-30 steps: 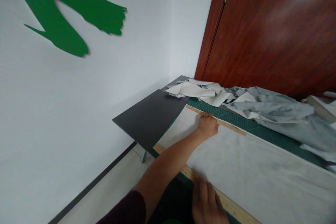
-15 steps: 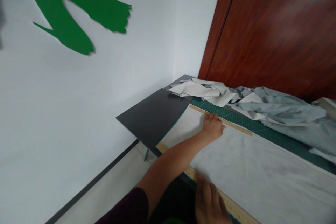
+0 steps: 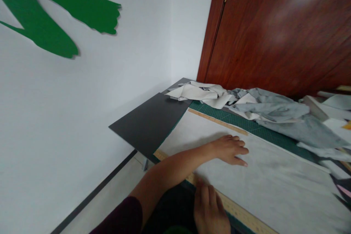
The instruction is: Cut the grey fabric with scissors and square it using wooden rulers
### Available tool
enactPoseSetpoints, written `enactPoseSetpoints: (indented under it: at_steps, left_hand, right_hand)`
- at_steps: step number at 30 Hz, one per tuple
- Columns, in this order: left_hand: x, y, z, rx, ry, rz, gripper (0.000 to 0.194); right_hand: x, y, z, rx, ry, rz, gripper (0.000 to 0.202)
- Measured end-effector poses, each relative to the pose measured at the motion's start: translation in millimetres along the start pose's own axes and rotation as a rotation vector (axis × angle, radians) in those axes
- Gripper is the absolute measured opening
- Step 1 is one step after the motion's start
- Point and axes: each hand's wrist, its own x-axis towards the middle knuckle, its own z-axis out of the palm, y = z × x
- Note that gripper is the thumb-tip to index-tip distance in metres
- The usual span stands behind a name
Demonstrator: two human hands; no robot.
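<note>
A large piece of white cloth (image 3: 263, 182) lies spread over a green cutting mat (image 3: 246, 126). My left hand (image 3: 230, 150) reaches across it and rests on its surface, fingers apart and holding nothing. Beyond that hand, a thin wooden ruler (image 3: 216, 120) lies along the cloth's far edge, untouched. A wider wooden ruler (image 3: 241, 212) runs along the near edge. My right hand (image 3: 210, 208) is closed at this near ruler, its fingers bent and close together on it; the fingertips are partly hidden.
Crumpled white and grey fabric (image 3: 274, 106) is heaped along the back of the dark table (image 3: 148, 120), before a reddish-brown wooden door (image 3: 274, 36). More fabric pieces (image 3: 329, 113) lie at the right. A white wall (image 3: 131, 62) with a green shape (image 3: 90, 7) borders the left.
My left hand has let go of the far ruler and moved nearer and to the right, its fingers spreading on the cloth. My right hand stays at the near ruler. The view has turned right.
</note>
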Motion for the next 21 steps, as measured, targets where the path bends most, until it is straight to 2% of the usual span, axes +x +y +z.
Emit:
enactPoseSetpoints:
  at_steps: [5,9,13,18,21]
  left_hand:
    - [-6,-12,-1.3,0.049,-0.040,-0.151,0.038]
    - [-12,-21,-10.8,0.081,-0.143,-0.334,0.034]
    - [-9,-22,-21.1,0.079,-0.204,-0.399,0.027]
    - [3,-4,-27.1,0.132,-0.246,-0.444,0.012]
    - [3,18,-32.5,0.192,-0.265,-0.470,0.016]
  right_hand:
    - [3,-4,-2,-0.031,-0.001,0.028,0.043]
    - [5,-8,-5,-0.043,-0.017,0.046,0.042]
    - [7,-12,-7,0.005,-0.031,0.079,0.043]
    - [14,-14,-7,-0.001,-0.035,0.110,0.042]
    - [19,-13,-10,-0.030,-0.040,0.092,0.041]
